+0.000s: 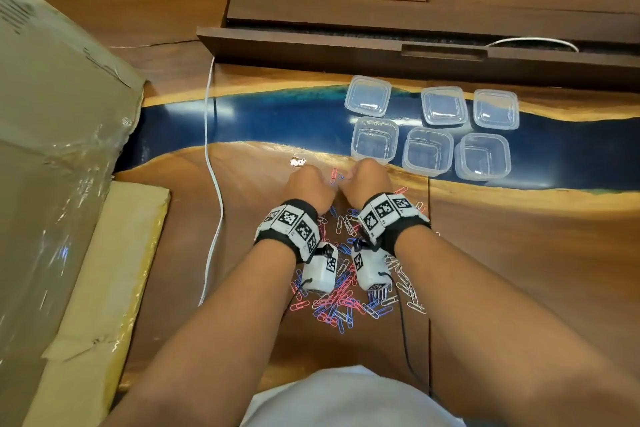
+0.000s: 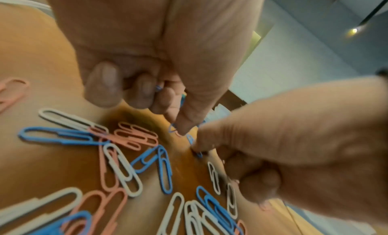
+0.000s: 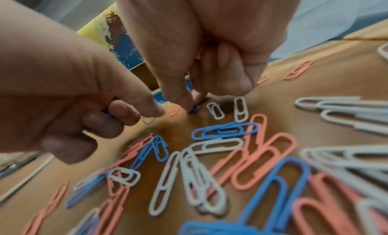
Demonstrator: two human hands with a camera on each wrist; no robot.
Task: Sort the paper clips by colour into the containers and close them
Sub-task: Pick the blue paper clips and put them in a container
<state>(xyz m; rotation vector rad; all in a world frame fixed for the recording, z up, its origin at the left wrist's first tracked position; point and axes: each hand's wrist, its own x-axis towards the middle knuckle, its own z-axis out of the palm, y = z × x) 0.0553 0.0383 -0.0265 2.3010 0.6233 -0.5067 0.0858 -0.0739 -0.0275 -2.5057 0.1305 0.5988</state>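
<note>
A pile of blue, pink and white paper clips [image 1: 341, 291] lies on the wooden table under my wrists. My left hand [image 1: 310, 184] is curled; in the left wrist view several blue clips [image 2: 159, 88] show inside its fingers and its thumb tip touches another blue clip [image 2: 172, 129] on the table. Close beside it, my right hand [image 1: 367, 180] pinches a blue clip [image 3: 195, 108] against the table with thumb and finger. Three open clear containers [image 1: 428, 151] stand just beyond the hands, with three clear lids [image 1: 444, 105] in a row behind them. All look empty.
A large cardboard box [image 1: 52, 114] wrapped in film and a flat cardboard piece [image 1: 104, 270] fill the left side. A white cable [image 1: 211, 149] runs down the table left of my hands. A dark wooden ledge [image 1: 346, 42] crosses behind the lids.
</note>
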